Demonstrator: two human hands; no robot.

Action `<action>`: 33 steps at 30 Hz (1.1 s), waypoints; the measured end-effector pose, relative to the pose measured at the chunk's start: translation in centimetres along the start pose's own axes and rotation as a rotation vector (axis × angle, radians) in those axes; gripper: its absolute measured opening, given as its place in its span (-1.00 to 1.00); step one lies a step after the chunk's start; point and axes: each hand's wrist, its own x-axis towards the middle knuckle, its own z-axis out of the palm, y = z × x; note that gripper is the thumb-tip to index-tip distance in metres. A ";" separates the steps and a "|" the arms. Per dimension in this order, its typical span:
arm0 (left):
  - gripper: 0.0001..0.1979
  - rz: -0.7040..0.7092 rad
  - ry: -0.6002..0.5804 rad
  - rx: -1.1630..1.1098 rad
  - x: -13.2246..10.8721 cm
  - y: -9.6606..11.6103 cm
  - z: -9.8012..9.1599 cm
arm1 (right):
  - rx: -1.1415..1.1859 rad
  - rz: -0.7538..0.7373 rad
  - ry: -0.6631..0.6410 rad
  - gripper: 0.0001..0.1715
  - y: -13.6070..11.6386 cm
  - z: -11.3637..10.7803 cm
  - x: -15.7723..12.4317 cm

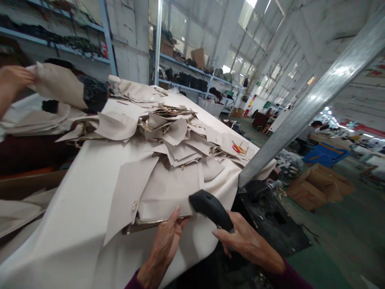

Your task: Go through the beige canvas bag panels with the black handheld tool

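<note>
You are facing a long table (pixel 75 208) under a cream sheet, running away toward 12 o'clock. A zippered cream piece (pixel 168 196) is lying at its near edge at 6 o'clock. A loose heap of cream cut pieces (pixel 168 136) is spreading across the middle. Red-handled scissors (pixel 238 147) are sitting at 2 o'clock, and a flatter stack (pixel 138 93) is resting at the far end.

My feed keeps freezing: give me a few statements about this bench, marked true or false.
1. The right hand grips a black handle. True.
2. The left hand grips it too. False: it rests on a cream zipped piece.
3. Scissors lie beyond the pile of cream pieces on the table. True.
4. No other hand shows. False: another person's hand holds a cream piece at far left.
</note>
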 end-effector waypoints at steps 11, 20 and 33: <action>-0.60 -0.023 0.024 -0.057 -0.1 0.7 -0.5 | -0.112 -0.009 0.151 -0.74 -1.0 -2.0 -2.2; -0.49 -0.019 0.015 -0.012 -1.5 1.2 -1.1 | -0.014 -0.041 0.083 -0.73 0.0 0.5 0.7; -0.59 -0.056 0.357 0.349 -4.9 2.2 -6.9 | -0.138 -0.017 0.002 -0.73 0.6 0.6 -0.6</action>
